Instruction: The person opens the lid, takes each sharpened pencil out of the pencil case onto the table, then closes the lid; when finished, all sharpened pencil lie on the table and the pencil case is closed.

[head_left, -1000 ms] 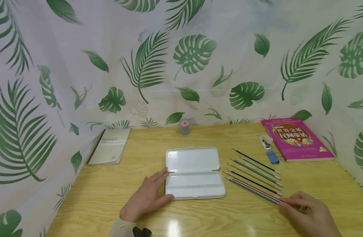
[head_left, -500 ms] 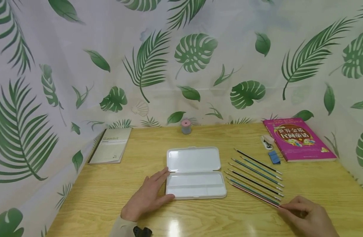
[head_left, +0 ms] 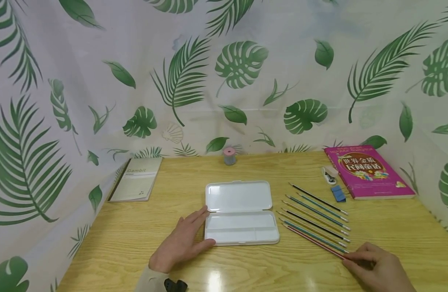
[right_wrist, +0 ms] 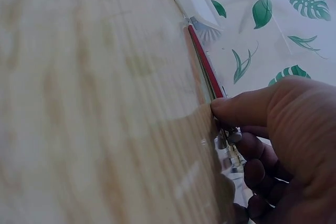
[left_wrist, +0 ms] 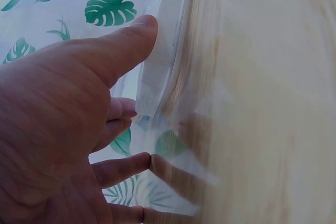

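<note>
In the head view my left hand [head_left: 182,243] rests against the left side of an open white pencil case [head_left: 242,234], its fingers along the edge and its thumb at the near corner. The left wrist view shows that thumb [left_wrist: 128,43] against the case wall. My right hand [head_left: 379,265] pinches the near end of a red pencil [head_left: 315,242] between thumb and fingertips. That pencil lies nearest me in a slanted row of several pencils, beside a teal pencil [head_left: 313,235]. The right wrist view shows the red pencil [right_wrist: 206,64] low along the table, its held end covered by fingers.
Behind the row lie a blue binder clip [head_left: 338,194], a small white-and-pink object [head_left: 330,175] and a magenta book [head_left: 368,172]. A grey notebook [head_left: 136,180] lies at the far left. A pink-topped spool-like object [head_left: 229,156] stands near the patterned backdrop.
The red pencil has come from close by the teal pencil to the near side of the row, pinched in my right hand, which has shifted slightly. My left hand stays against the case.
</note>
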`<state>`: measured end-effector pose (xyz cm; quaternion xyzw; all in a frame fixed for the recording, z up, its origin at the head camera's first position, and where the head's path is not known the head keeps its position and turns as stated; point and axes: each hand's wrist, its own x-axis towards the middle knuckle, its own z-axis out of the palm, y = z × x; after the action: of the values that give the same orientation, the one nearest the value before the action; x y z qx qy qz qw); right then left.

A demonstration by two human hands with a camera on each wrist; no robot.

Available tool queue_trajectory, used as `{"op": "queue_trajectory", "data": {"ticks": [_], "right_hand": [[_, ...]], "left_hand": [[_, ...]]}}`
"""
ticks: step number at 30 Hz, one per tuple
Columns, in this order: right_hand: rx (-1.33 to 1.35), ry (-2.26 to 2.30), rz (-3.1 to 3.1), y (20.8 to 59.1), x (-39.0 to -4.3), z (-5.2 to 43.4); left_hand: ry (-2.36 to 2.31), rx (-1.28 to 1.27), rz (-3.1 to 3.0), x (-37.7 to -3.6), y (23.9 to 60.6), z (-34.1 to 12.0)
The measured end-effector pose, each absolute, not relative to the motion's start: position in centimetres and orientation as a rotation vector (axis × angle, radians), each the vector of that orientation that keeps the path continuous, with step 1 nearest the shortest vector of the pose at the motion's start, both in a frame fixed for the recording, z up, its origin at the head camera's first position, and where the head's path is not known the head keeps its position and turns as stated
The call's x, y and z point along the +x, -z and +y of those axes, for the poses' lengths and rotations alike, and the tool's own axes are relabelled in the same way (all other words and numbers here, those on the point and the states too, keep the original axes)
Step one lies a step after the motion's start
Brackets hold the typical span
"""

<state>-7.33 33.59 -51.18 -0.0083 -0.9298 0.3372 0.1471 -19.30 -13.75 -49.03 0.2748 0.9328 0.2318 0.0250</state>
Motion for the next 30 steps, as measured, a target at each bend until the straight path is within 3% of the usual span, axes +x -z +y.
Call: {"op": "queue_trajectory", "data": {"ticks": [20,30], "right_hand": [[-0.122,-1.006,-2.808,49.4,-7.7,33.4],[0.243,-1.004,-2.604,48.0,-11.6,31.6]], "left_hand": [[-0.714,0.866,2.879,-19.6,48.9,-13.9],[-0.756,0.892,2.872,-19.3,49.0,-13.8]]}}
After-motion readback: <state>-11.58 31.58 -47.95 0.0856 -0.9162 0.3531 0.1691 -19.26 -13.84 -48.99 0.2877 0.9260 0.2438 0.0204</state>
